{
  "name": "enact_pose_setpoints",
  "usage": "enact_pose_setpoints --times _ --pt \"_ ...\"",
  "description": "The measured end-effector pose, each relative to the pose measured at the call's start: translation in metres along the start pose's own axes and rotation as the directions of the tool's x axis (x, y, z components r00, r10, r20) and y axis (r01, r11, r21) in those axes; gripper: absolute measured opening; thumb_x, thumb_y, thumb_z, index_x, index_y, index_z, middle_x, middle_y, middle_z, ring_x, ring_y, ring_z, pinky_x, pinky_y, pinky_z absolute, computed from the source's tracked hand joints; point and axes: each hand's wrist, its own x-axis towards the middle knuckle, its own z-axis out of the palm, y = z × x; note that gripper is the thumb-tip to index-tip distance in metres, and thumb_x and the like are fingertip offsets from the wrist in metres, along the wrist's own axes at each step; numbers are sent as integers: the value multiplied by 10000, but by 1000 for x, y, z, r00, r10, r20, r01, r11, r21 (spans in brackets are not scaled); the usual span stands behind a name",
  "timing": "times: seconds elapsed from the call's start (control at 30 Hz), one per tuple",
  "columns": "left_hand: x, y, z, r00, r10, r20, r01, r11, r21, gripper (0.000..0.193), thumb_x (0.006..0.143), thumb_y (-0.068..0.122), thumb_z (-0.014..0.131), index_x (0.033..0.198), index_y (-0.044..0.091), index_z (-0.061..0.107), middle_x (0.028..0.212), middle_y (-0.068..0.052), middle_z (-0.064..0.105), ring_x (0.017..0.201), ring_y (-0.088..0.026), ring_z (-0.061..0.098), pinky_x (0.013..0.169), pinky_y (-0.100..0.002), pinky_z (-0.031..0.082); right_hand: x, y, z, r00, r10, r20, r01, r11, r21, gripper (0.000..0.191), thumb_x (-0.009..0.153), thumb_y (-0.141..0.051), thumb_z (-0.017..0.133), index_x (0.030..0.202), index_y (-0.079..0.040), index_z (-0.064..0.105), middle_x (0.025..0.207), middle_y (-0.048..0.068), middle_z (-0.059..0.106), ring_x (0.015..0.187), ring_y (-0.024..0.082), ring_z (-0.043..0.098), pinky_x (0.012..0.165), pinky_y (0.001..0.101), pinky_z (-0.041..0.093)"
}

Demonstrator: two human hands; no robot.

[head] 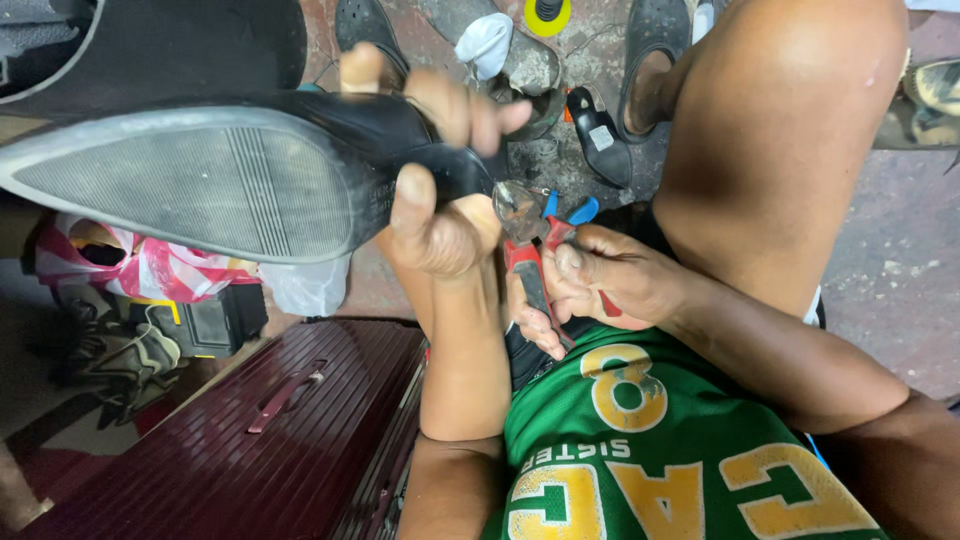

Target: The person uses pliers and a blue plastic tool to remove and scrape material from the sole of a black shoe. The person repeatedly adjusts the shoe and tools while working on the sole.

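Note:
My left hand (440, 190) grips a black shoe (230, 170) near its heel, holding it sole-up with the grey ribbed sole facing me and the toe pointing left. My right hand (600, 280) is closed around red-handled pliers (528, 245). The pliers' metal jaws sit right at the shoe's heel end, beside my left thumb. Whether the jaws bite on anything is hidden by my fingers.
A dark red ribbed case (260, 440) lies at lower left. A pink-and-white plastic bag (150, 265) and a black-and-yellow box (215, 320) sit under the shoe. Other black shoes (600, 135), a crumpled white cloth (487, 42) and a yellow tape roll (548, 14) lie on the floor. My bare knee (780, 130) rises at right.

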Motion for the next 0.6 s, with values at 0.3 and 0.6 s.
enact_pose_setpoints --times 0.3,0.6 --pt "-3 -4 0 987 160 -8 -158 983 93 227 1085 127 564 1278 99 448 836 -60 438 726 -159 489 808 -387 525 -1 22 4 997 -78 18 76 991 109 473 1070 -440 583 849 -63 402 960 228 592 834 341 623 724 457 556" --pt "1 5 7 997 61 48 -64 995 72 410 1014 209 633 1356 119 425 861 -67 484 786 -187 526 878 -423 567 -2 -3 10 1000 5 -9 -4 1000 25 481 1039 -441 591 1091 38 598 984 209 611 844 303 639 748 435 553"
